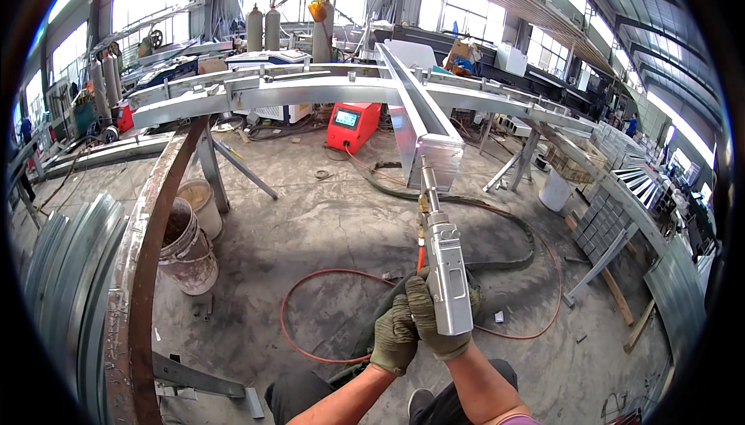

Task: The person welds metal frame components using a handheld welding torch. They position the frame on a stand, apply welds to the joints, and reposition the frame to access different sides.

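Note:
In the middle of the view I hold a silver welding gun (pixel 447 274), its long nozzle pointing away from me. My right hand (pixel 436 323), in an olive glove, is closed round the gun's body. Pressed beside it, my left hand (pixel 394 338) is gloved too and closed at the gun's lower part; just what its fingers wrap is hidden. The nozzle's tip is at the near end of a long shiny metal channel (pixel 436 160); whether they touch I cannot tell. That channel lies across a horizontal metal beam (pixel 326 88). An orange hose (pixel 421 257) runs along the gun.
A red machine with a screen (pixel 353 126) stands on the floor beyond. Hoses (pixel 295 301) loop around my feet. At left are a rusty beam (pixel 140 270), dirty buckets (pixel 188 258) and stacked metal sheets (pixel 74 270). Metal blocks (pixel 605 219) are piled at right. Gas cylinders (pixel 272 29) stand behind.

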A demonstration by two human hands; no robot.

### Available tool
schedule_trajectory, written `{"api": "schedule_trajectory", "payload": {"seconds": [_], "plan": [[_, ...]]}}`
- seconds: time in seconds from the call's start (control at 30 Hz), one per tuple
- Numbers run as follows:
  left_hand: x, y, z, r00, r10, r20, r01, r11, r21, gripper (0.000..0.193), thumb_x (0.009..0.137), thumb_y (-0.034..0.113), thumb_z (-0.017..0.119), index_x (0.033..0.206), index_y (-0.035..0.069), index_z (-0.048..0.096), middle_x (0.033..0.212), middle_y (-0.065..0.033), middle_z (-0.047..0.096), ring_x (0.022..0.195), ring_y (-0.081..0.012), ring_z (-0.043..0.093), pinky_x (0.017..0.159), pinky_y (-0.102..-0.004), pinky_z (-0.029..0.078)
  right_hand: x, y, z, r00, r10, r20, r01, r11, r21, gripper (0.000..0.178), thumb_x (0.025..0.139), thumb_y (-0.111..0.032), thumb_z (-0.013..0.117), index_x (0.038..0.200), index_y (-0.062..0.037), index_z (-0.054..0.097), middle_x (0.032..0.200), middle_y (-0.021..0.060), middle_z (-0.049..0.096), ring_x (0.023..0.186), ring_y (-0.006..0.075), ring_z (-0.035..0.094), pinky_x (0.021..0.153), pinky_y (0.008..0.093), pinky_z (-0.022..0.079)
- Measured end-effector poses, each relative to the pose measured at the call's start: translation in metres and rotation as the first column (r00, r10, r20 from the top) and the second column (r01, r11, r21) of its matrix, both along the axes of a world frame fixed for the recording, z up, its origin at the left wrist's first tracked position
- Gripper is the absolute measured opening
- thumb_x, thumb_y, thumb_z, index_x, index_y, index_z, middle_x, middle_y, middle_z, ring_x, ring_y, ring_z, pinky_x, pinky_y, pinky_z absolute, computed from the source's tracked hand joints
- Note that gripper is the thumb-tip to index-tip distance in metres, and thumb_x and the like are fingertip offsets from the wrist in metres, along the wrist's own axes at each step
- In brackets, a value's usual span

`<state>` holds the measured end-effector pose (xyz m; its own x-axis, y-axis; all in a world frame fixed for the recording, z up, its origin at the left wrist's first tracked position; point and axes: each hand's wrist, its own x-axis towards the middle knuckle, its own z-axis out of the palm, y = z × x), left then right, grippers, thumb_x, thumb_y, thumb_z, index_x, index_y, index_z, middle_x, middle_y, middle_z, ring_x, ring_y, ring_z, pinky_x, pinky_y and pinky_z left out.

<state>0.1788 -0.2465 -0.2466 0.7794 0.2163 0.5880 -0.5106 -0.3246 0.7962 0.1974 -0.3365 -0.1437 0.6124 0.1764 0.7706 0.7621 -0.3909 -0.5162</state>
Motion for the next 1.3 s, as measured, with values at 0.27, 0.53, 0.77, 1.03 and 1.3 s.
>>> {"api": "schedule_trajectory", "payload": {"seconds": [0.27, 0.53, 0.77, 1.03, 1.3], "plan": [[0.006, 0.0, -0.012, 1.0, 0.004, -0.007, -0.004, 1.0, 0.016, 0.012, 0.097, 0.007, 0.064, 0.109, 0.007, 0.065, 0.102, -0.0196, 0.071, 0.093, -0.0448, 0.069, 0.076, -0.0502, 0.055, 0.005, 0.004, 0.003, 0.996, -0.022, 0.084, 0.022, 1.0, -0.001, 0.006, 0.098, -0.01, 0.076, 0.097, -0.0049, 0.074, 0.084, 0.0078, 0.072, 0.073, 0.0238, 0.069, 0.069, 0.0376, 0.054], [-0.001, 0.006, 0.003, 0.995, -0.035, -0.093, 0.036, 0.999, 0.01, 0.025, 0.095, 0.007, 0.066, 0.119, 0.008, 0.073, 0.121, -0.0184, 0.073, 0.109, -0.0412, 0.071, 0.089, -0.0466, 0.058, 0.004, 0.006, 0.007, 0.998, -0.026, 0.06, 0.026, 1.0, -0.009, 0.004, 0.097, -0.009, 0.076, 0.097, -0.0052, 0.074, 0.085, 0.0076, 0.073, 0.075, 0.0224, 0.07, 0.069, 0.0365, 0.055], [0.003, 0.008, -0.002, 0.993, -0.029, -0.119, 0.033, 0.999, 0.024, 0.027, 0.094, 0.006, 0.067, 0.121, 0.008, 0.073, 0.12, -0.0183, 0.073, 0.11, -0.041, 0.07, 0.09, -0.0461, 0.058, 0.006, 0.007, 0.006, 0.998, 0.046, 0.04, -0.047, 0.999, 0.025, 0.005, 0.097, -0.007, 0.076, 0.1, -0.004, 0.074, 0.087, 0.007, 0.073, 0.077, 0.0219, 0.071, 0.07, 0.0358, 0.056], [0.004, 0.009, -0.004, 0.997, -0.008, -0.073, 0.015, 0.995, 0.098, 0.032, 0.092, 0.005, 0.067, 0.124, 0.007, 0.069, 0.117, -0.0183, 0.072, 0.106, -0.0417, 0.071, 0.086, -0.0474, 0.058, 0.007, 0.007, 0.005, 0.998, 0.024, 0.057, -0.023, 1.0, -0.018, 0.005, 0.096, -0.007, 0.076, 0.1, -0.0038, 0.074, 0.087, 0.0071, 0.073, 0.077, 0.0223, 0.071, 0.07, 0.036, 0.056], [0.006, 0.009, -0.006, 0.999, -0.008, -0.051, 0.013, 0.997, 0.079, 0.022, 0.091, 0.004, 0.066, 0.113, 0.006, 0.068, 0.104, -0.0188, 0.071, 0.095, -0.0429, 0.071, 0.078, -0.0493, 0.057, 0.007, 0.007, 0.007, 0.994, -0.007, 0.107, 0.012, 0.999, -0.043, 0.005, 0.095, -0.006, 0.077, 0.099, -0.0039, 0.074, 0.087, 0.0066, 0.074, 0.076, 0.0214, 0.071, 0.07, 0.0358, 0.056]]}}
